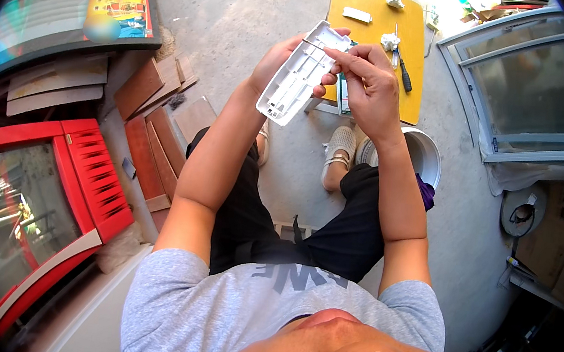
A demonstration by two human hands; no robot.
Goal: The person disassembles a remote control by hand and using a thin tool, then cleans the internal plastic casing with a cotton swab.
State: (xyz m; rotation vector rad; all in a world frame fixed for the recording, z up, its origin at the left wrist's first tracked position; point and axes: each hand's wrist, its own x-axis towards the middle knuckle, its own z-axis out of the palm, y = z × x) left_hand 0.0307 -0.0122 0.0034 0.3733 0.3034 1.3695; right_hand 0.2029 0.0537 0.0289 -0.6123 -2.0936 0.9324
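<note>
A long white plastic casing (290, 88), its ribbed inside turned up, is tilted in the grip of my left hand (274, 62), whose fingers wrap round behind it. My right hand (373, 92) is closed in a pinch at the casing's upper end. From its fingertips a thin metal rod (314, 43) reaches across the casing's inside; its far end lies near the casing's left edge. Behind my right fingers, a green-edged flat piece (342, 94) is partly hidden. A screwdriver (404, 72) with a dark handle lies on the yellow table (416, 35) beyond my hands.
Also on the table are a small white cover (357, 15) and crumpled white lumps (390, 41). A white bucket (430, 155) with purple cloth stands by my right leg. Wooden boards (153, 147) and a red-framed cabinet (97, 176) are left; a glazed frame (535, 87) leans right.
</note>
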